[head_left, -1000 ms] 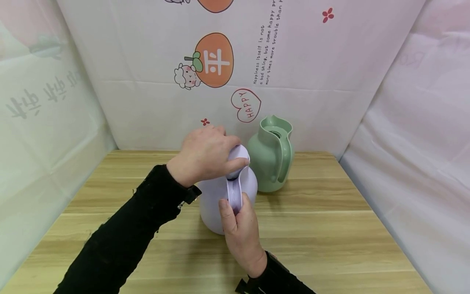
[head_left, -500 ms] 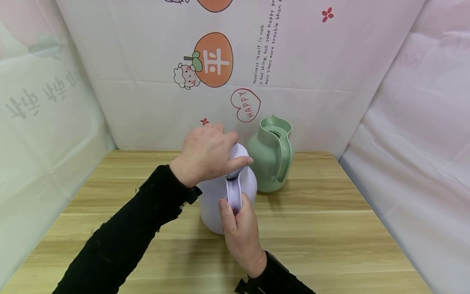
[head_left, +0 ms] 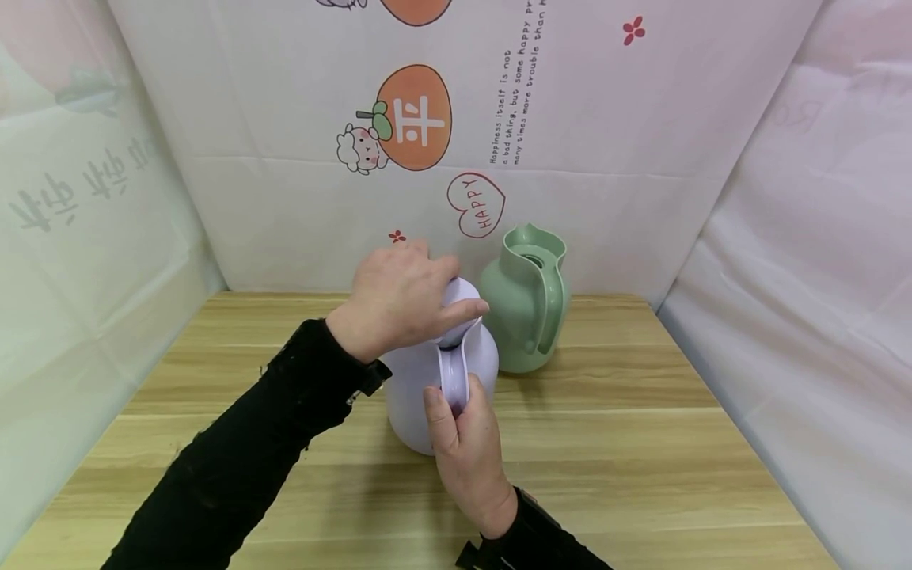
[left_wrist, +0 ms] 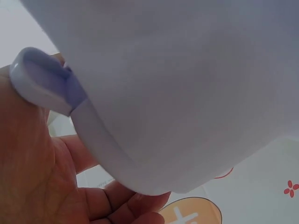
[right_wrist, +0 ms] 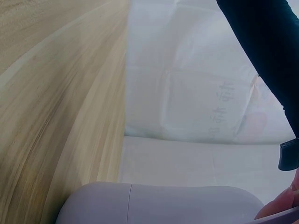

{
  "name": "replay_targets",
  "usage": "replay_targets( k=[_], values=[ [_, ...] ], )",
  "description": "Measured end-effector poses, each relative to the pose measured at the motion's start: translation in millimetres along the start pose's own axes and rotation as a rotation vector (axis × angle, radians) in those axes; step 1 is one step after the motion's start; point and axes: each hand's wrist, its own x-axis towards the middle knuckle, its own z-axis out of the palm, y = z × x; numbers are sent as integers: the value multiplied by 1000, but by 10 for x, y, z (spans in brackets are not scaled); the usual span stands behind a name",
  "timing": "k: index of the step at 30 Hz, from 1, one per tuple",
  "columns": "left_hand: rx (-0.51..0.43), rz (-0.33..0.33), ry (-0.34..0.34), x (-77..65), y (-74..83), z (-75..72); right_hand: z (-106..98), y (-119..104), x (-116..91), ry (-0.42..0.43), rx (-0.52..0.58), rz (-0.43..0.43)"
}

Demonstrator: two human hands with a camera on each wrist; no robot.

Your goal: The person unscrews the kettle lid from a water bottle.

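Note:
A lavender jug stands on the wooden table, its handle toward me. My left hand grips the round lavender lid at the jug's mouth, thumb across the near side and fingers over the far side. A narrow dark gap shows below the lid, at the mouth. Round the handle my right hand is wrapped, thumb on its left side. In the left wrist view the jug body fills most of the frame, with the left fingers curled under its rim. The right wrist view catches the jug's side along the bottom.
A green jug with a fluted mouth stands just behind and right of the lavender one, its mouth showing no raised lid. The wooden table meets a printed white cloth at the back, with white cloth at both sides.
My left thumb has shifted slightly right over the lid, and the lid has turned or tilted a little with it. The right hand and both jugs have stayed in place.

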Motion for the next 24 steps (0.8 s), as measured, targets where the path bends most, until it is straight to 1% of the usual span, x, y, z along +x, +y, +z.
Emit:
replay_targets(
  k=[3,7,9,10,12,15,18,21,24],
  values=[
    [-38,7,-18,-13,-24,-6,2,-3,0,9,-2,-8],
    [-85,5,-61,-24,-62,-11,0,-11,0,10,11,-3],
    [-101,15,-81,-26,-88,-13,0,-13,0,9,15,0],
    [-114,30,-84,-25,-109,-7,1,-12,-1,11,16,3],
    [-143,78,-80,-25,-156,-2,3,-14,-2,12,16,7],
    [-232,190,-83,-16,-231,3,4,-12,-4,13,14,5],
    [-342,284,-135,-12,-283,-21,1,-8,-4,9,15,0],
    [-422,327,-212,-17,-317,-48,-2,-2,-3,6,15,-5],
    [-443,341,-263,-29,-341,-63,-3,0,-4,4,13,-7]
  ],
)
